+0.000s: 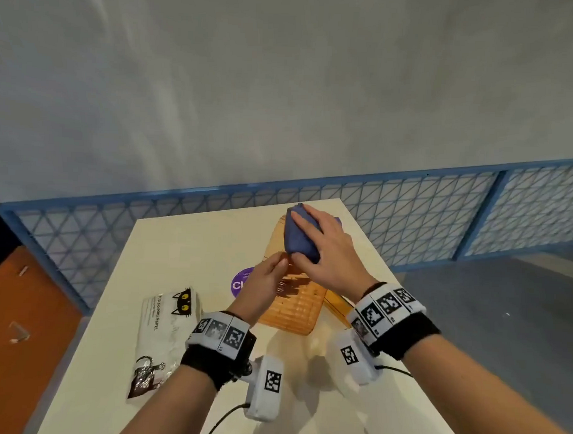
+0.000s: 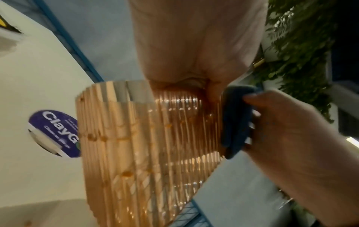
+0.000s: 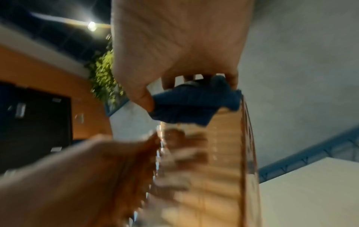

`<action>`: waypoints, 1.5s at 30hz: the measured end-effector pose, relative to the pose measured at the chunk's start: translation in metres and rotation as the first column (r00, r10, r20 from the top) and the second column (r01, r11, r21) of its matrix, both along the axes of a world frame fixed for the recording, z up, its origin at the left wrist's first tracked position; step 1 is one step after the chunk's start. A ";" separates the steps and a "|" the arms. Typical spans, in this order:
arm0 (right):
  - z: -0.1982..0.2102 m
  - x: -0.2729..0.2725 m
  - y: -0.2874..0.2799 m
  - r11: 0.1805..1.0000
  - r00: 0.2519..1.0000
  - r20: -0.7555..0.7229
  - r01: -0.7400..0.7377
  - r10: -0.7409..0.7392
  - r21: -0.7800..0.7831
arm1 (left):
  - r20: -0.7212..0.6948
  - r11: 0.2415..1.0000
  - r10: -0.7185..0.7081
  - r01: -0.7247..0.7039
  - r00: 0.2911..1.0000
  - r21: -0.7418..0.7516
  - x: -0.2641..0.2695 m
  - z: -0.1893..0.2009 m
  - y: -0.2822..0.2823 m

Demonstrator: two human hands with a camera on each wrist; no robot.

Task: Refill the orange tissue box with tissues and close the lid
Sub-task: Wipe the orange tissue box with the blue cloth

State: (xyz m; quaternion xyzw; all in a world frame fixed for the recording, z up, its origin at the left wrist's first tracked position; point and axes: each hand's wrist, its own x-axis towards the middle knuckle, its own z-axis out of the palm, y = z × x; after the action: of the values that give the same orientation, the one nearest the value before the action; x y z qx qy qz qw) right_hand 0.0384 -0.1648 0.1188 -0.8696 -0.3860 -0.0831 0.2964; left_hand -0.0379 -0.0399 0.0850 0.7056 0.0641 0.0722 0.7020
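Note:
The orange ribbed, see-through tissue box (image 1: 295, 306) lies along the middle of the cream table (image 1: 186, 245), its near part tilted up. My right hand (image 1: 302, 235) grips a soft dark blue bundle (image 1: 292, 244) at the box's far end, thumb on one side and fingers over the top. In the right wrist view the blue bundle (image 3: 194, 104) sits against the box's upper edge (image 3: 223, 153). My left hand (image 1: 278, 262) pinches the box's left edge; its fingers (image 2: 194, 81) curl over the ribbed wall (image 2: 155, 138). A white tissue pack with a cat print (image 1: 164, 336) lies at the near left.
A round purple label (image 1: 240, 281) lies flat on the table just left of the box. A blue mesh fence (image 1: 408, 214) runs behind the table's far edge. Orange floor lies to the left, grey floor to the right.

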 end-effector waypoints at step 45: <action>0.037 0.001 -0.005 0.992 0.942 0.321 -0.117 0.097 0.042 | 0.031 0.943 0.133 -0.117 0.991 -0.311 -0.022 0.033 -0.011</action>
State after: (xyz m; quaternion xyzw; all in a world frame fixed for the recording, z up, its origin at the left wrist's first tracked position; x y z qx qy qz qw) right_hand 0.0397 -0.1696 0.1561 -0.8131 -0.4728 -0.2176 0.2608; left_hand -0.0600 -0.0510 0.1183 0.5798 0.1012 0.1237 0.7989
